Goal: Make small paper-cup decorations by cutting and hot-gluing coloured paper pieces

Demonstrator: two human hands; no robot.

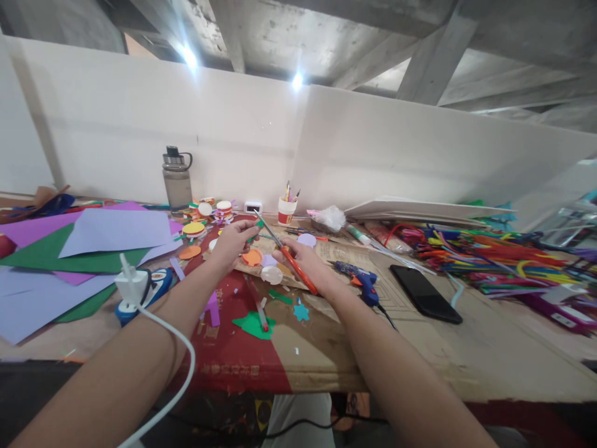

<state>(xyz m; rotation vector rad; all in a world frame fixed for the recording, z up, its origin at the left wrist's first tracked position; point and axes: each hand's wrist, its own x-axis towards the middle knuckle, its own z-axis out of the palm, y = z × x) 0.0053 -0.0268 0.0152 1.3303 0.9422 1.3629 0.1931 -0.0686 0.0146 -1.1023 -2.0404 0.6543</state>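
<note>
My right hand (310,267) is closed on a pair of scissors (295,264) with orange-red handles, their blades pointing up and left. A small green piece of paper or foam (255,231) is pinched in my left hand (237,239), close beside the blades. Whether the blades touch it I cannot tell. Below the hands lie an orange disc (252,257), a white disc (271,275) and a lilac disc (306,240). Nearer me are a blue flower-shaped cutout (301,312), a green scrap (254,325) and a pen (261,311) lying partly over that scrap.
A blue glue gun (361,279) and a black phone (424,292) lie at right, before many coloured pipe cleaners (485,255). Coloured sheets (116,230) and a power strip with a white charger (133,286) are at left. A bottle (177,183) and paper cup (285,211) stand behind.
</note>
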